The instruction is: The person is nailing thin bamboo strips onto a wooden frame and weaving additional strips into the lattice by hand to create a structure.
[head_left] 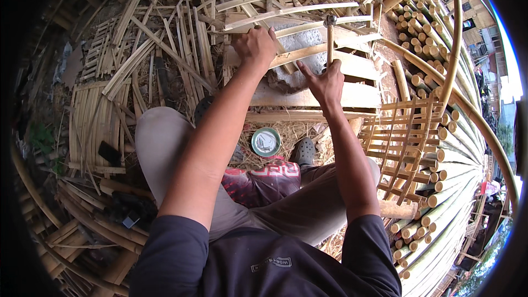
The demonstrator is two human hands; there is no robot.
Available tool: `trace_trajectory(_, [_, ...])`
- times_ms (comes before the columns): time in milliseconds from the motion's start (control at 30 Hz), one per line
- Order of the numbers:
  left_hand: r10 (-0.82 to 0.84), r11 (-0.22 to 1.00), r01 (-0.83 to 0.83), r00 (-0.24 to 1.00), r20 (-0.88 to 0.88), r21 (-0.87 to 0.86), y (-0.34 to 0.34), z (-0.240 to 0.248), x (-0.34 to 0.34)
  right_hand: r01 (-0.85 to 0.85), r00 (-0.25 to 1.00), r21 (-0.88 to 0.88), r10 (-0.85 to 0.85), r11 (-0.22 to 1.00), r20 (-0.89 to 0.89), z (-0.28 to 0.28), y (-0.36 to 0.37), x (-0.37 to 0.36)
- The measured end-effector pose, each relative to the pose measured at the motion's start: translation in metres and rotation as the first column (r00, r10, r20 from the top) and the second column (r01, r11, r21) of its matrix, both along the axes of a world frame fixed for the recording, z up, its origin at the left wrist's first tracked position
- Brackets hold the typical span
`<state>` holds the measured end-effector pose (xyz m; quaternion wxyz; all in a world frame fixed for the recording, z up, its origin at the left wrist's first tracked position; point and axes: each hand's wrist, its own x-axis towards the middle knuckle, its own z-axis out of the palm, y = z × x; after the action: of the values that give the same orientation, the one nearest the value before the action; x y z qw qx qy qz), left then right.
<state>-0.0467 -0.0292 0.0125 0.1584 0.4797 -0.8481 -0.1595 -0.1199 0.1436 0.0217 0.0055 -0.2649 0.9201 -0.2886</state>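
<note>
My left hand (257, 48) is closed at the left end of a split-bamboo frame, its fingers curled over a crosswise strip and a slanting strip. A pale bamboo slat (301, 54) runs from there toward my right hand. My right hand (325, 81) grips a hammer (330, 44) by its handle, head upward, with the thumb stretched toward the slat. Beneath the slats sits a rough grey stone block (291, 81), resting on a low plank bench (357, 94). Whether a nail is at the slat, I cannot make out.
A green-rimmed bowl (253, 144) with small grey contents stands on straw between my legs. A bamboo lattice (397, 157) leans at the right, before stacked bamboo poles (440, 198). Loose strips (165, 49) and slatted panels (88, 118) lie to the left.
</note>
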Motion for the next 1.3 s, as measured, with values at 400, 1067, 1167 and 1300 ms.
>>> trace_trajectory(400, [0.050, 0.998, -0.049, 0.998, -0.036, 0.026, -0.006, -0.002, -0.002, -0.050, 0.999, 0.116, 0.047, 0.992, 0.028, 0.000, 0.004, 0.003])
trace_trajectory(1067, [-0.433, 0.855, 0.477, 0.873, 0.226, -0.205, -0.047, -0.021, -0.037, -0.069, 0.998, 0.109, 0.068, 0.992, 0.009, 0.000, 0.004, -0.001])
trace_trajectory(1167, [-0.445, 0.846, 0.481, 0.875, 0.192, -0.231, -0.042, -0.025, -0.037, -0.068, 0.998, 0.115, 0.068, 0.991, 0.003, -0.001, 0.006, -0.002])
trace_trajectory(1300, [-0.422, 0.862, 0.449, 0.893, 0.159, -0.234, -0.043, -0.030, -0.036, -0.071, 0.997, 0.112, 0.075, 0.991, -0.028, -0.002, 0.005, 0.000])
